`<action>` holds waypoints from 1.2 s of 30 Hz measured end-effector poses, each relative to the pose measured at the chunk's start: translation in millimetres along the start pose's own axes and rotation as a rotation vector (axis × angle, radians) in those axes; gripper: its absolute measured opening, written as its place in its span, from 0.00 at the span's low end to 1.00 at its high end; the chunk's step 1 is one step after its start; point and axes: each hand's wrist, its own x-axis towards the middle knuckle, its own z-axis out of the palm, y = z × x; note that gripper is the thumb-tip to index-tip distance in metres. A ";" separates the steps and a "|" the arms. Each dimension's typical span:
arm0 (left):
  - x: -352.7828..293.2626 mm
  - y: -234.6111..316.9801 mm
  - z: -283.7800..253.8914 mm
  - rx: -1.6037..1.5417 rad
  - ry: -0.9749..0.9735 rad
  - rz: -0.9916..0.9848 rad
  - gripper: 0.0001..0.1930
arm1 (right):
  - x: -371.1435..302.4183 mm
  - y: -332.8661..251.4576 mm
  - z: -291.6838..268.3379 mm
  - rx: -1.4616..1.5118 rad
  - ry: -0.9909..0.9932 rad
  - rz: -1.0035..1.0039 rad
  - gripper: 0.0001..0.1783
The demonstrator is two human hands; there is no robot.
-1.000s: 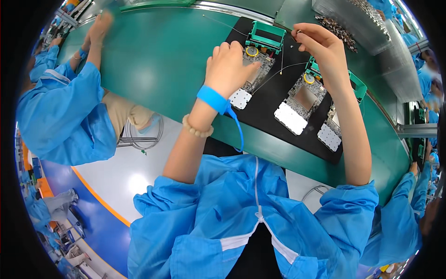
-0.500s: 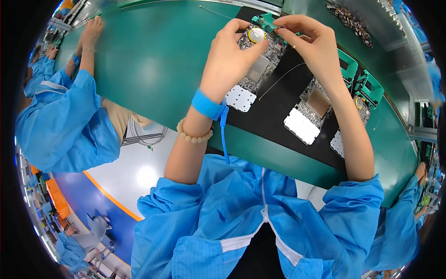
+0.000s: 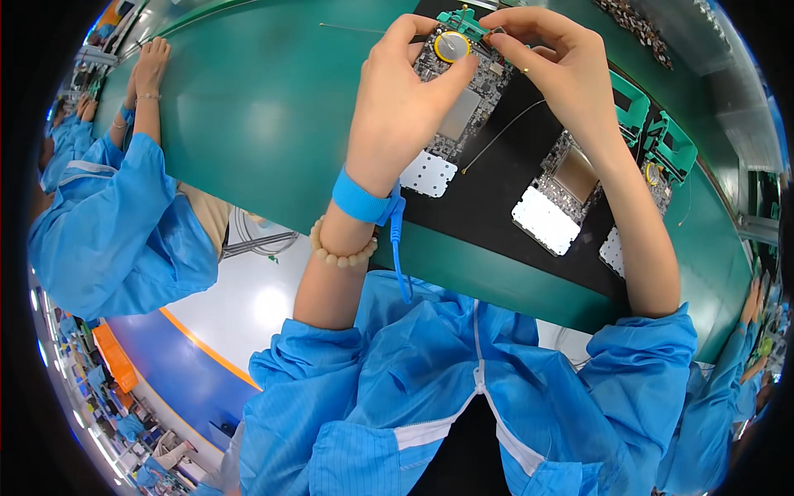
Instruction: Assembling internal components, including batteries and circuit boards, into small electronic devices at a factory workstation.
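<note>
My left hand [image 3: 401,103], with a blue wrist strap [image 3: 361,195] on it, is closed round the sides of a circuit board [image 3: 456,124] near its far end. Thumb and fingers lie on either side of a yellow-rimmed coin cell [image 3: 452,47]. A green plastic bracket [image 3: 461,20] sits at the board's far edge. My right hand [image 3: 566,70] pinches at the bracket's right side; what is between its fingertips is too small to make out. A thin dark cable [image 3: 506,131] runs from below the right hand onto the black mat [image 3: 488,194].
To the right lie a second circuit board [image 3: 552,211] and a third [image 3: 659,194], with green brackets [image 3: 674,149] by them. A co-worker's hand [image 3: 152,66] rests on the green table [image 3: 256,99] at far left. Small parts [image 3: 633,29] lie in a heap at the back right.
The view has shifted slightly. Both hands stay at the far end of the board, and the right fingertips have barely moved against the green bracket.
</note>
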 end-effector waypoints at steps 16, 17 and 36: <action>-1.4 0.8 4.3 0.092 0.013 0.042 0.14 | -2.0 -17.3 -0.3 -0.128 -0.048 0.016 0.06; -1.4 1.0 4.5 0.090 0.019 0.044 0.14 | -3.0 -18.5 -0.6 -0.177 -0.036 -0.032 0.06; -0.6 6.8 0.9 0.005 -0.056 -0.095 0.15 | -10.0 -9.5 -3.1 -0.226 -0.093 -0.208 0.14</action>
